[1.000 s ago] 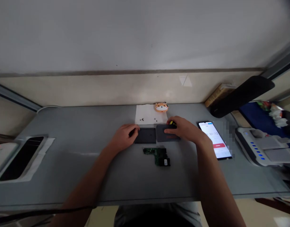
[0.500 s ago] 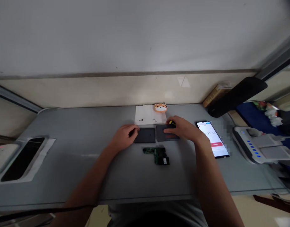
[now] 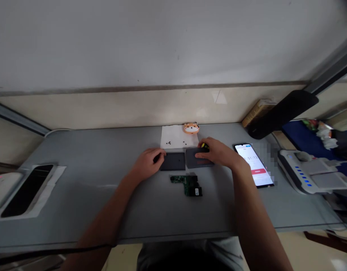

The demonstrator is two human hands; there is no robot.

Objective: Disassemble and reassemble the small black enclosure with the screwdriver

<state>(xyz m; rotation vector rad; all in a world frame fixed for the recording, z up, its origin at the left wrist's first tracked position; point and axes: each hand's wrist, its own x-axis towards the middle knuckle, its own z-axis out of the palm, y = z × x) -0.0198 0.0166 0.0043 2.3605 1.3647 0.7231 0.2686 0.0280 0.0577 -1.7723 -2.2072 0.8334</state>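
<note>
Two dark flat rectangular pieces lie side by side in the head view. My left hand is curled at the upper left edge of the left one, a shallow dark panel. A dark patch shows between its thumb and fingers; whether that is an object or shadow is unclear. On the right, my right hand grips the dark case, thumb on top and fingers toward its far edge. A small yellow-and-black thing shows under those fingers, partly hidden. Nearer me lies a green circuit board with black parts.
Behind the pieces, several tiny dark bits, perhaps screws, rest on white paper with an orange animal-faced case. A phone showing a timer and a power strip are at right. Another phone lies far left.
The view has shifted very slightly. Both hands, the dark pieces and the circuit board keep their places on the table.
</note>
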